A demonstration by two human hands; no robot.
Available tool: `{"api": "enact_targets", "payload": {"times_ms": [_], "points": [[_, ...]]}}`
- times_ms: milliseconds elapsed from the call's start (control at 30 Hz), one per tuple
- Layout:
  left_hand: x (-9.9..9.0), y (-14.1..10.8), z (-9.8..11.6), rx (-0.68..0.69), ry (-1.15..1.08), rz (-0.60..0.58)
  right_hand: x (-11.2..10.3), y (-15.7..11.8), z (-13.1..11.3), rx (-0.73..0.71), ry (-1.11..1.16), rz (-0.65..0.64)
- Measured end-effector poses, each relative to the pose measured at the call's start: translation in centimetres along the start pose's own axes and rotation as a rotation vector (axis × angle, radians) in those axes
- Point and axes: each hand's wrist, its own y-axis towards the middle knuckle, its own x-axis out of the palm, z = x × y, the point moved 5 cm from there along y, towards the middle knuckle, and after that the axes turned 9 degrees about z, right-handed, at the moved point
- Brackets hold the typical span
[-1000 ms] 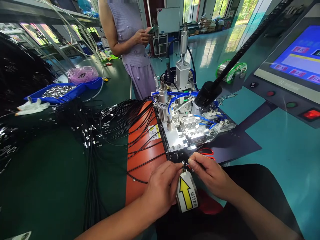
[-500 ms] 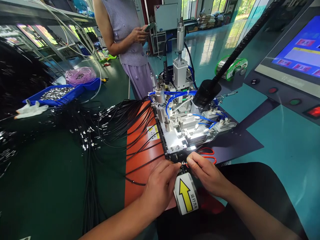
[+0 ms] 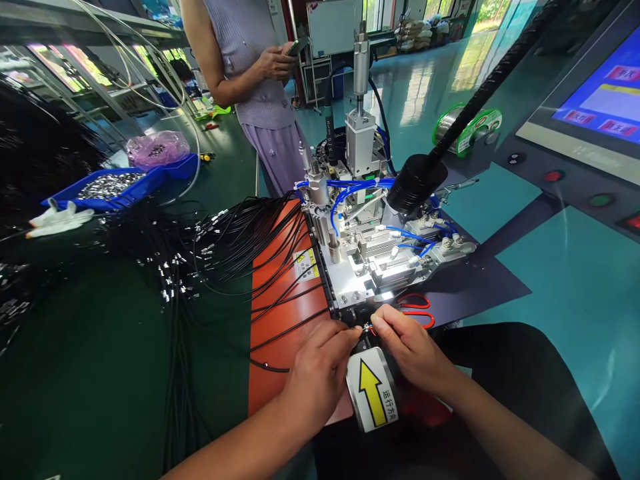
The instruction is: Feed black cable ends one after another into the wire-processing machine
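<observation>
At the front edge of the machine (image 3: 355,267), my left hand (image 3: 320,363) is closed in a pinch, with thumb and forefinger on the end of a cable. Thin coloured wires (image 3: 369,328) stick out between my two hands. My right hand (image 3: 407,343) pinches the other side of these wires, its fingertips close to the left ones. The fingers cover most of the cable end. Just below lies a white plate with a yellow arrow (image 3: 373,390). Red-handled scissors (image 3: 420,313) rest behind my right hand.
Black cables (image 3: 280,287) run across the orange belt (image 3: 285,320) at left. A blue tray (image 3: 110,187) holds small metal parts, with a white glove (image 3: 60,219) beside it. A lamp (image 3: 417,183), solder spool (image 3: 467,130) and control screen (image 3: 605,100) stand right. A person (image 3: 255,73) holds a phone.
Both hands keep their pinch at the same spot; the right fingertips have shifted very slightly left. The view has moved a little, so the screen sits further right.
</observation>
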Motion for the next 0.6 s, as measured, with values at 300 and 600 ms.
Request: {"api": "enact_targets", "payload": {"times_ms": [300,600], "points": [[-0.03,0.14,0.09,0.011,0.037,-0.002,0.34,0.05,0.07,-0.005,-0.005,0.014],[0.04,0.22,0.18,0.026,0.086,-0.003,0.42,0.04,0.2,0.0,-0.003,0.009]]}}
